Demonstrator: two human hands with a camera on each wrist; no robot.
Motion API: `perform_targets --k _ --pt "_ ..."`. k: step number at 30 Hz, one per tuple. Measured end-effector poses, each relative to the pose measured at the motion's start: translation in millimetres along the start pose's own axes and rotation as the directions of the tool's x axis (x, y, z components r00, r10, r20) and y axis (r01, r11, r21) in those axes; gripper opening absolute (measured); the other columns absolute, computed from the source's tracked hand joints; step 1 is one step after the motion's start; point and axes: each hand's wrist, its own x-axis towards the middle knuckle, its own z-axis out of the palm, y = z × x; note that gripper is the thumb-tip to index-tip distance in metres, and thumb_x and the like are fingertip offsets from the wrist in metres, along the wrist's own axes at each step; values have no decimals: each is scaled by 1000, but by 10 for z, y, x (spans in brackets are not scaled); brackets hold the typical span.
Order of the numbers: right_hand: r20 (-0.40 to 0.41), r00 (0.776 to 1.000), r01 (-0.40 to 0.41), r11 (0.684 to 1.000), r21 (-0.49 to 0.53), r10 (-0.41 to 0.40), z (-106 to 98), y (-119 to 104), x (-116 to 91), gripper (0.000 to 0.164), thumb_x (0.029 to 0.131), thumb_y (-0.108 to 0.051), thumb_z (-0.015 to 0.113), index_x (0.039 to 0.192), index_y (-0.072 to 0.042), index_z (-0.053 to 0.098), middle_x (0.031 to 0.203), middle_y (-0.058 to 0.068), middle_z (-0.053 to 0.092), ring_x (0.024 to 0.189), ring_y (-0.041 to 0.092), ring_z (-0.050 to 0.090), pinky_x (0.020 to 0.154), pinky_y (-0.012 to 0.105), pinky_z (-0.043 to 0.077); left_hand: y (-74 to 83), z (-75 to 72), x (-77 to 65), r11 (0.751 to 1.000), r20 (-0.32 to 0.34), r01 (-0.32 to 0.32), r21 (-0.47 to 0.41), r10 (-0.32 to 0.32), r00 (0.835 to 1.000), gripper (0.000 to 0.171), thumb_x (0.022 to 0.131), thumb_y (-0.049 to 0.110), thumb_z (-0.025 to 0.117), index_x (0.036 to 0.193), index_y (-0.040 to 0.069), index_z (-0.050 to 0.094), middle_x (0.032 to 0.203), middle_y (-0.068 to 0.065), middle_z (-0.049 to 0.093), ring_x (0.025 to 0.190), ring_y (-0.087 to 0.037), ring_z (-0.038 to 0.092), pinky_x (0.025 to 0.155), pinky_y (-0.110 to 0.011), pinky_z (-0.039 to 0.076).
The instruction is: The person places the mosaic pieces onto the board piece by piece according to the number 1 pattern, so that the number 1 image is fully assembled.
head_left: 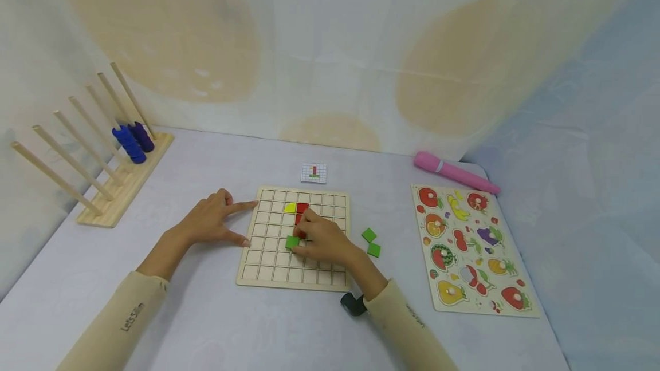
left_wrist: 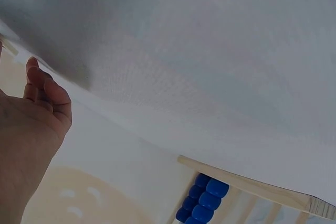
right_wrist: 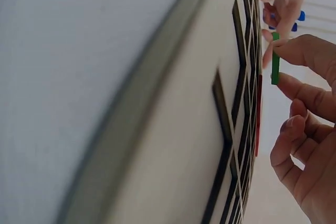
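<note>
A wooden grid board (head_left: 268, 280) lies flat on the table with red tiles (head_left: 302, 208) in a column and a yellow tile (head_left: 290, 208) beside the top one. My right hand (head_left: 327, 241) pinches a green square tile (right_wrist: 275, 59) between thumb and index finger. The right wrist view shows that tile on edge, just off the board's surface. With thumb and index finger stretched out, my left hand (head_left: 208, 221) touches the board's left edge. Its other fingers are bent. The lower red tiles are partly hidden behind my right hand.
Two loose green tiles (head_left: 368, 235) lie right of the board. A small pattern card (head_left: 314, 173) is behind it. At left stands a peg rack (head_left: 110, 210) with blue beads; at right are a fruit puzzle (head_left: 430, 256) and a pink microphone-like stick (head_left: 456, 173). A black object (head_left: 353, 304) sits near my right wrist.
</note>
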Motion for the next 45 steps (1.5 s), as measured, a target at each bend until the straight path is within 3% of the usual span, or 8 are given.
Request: perform_targets --k 6,17,25,33,39,45 --pt "1 1000 14 995 -98 -14 54 -66 46 24 89 -33 74 105 -15 74 97 -5 46 79 5 46 67 18 39 7 -11 -3 1000 5 0 -2 0 1000 99 60 80 74 144 33 53 109 -10 46 84 -21 41 71 -34 32" --pt "13 1000 0 990 -139 2 85 -160 75 22 90 -33 74 103 -16 72 97 -4 50 77 5 50 63 18 40 11 -12 12 1000 4 0 -4 0 1000 99 60 78 76 144 33 53 107 -10 46 82 -21 40 70 -33 31" --pt "55 998 4 967 -255 10 84 -202 77 27 90 -37 73 110 -18 71 99 -2 52 75 7 50 60 21 40 32 -34 4 1000 4 6 -10 -6 1000 98 60 76 77 144 31 53 106 -10 46 82 -21 40 70 -33 31" --pt "40 997 -68 996 -52 70 -38 -124 -32 41 87 -37 76 122 -18 66 105 -4 49 83 8 51 72 21 44 19 -2 0 1000 3 3 -7 -3 1000 98 59 77 76 143 32 54 106 -9 45 81 -21 39 69 -33 30" --pt "-10 997 -77 996 48 77 -198 56 -139 40 86 -34 78 121 -18 68 103 1 51 82 11 50 70 24 45 22 0 7 1000 3 12 -7 -12 1000 99 59 77 77 143 32 54 106 -10 45 81 -21 40 69 -33 30" --pt "-9 991 -130 984 119 132 -313 225 -236 43 81 -29 83 120 -18 69 105 3 52 88 15 50 73 29 45 25 -10 8 1000 10 17 -7 -17 1000 99 59 77 77 144 32 53 105 -10 45 81 -21 40 68 -33 30"
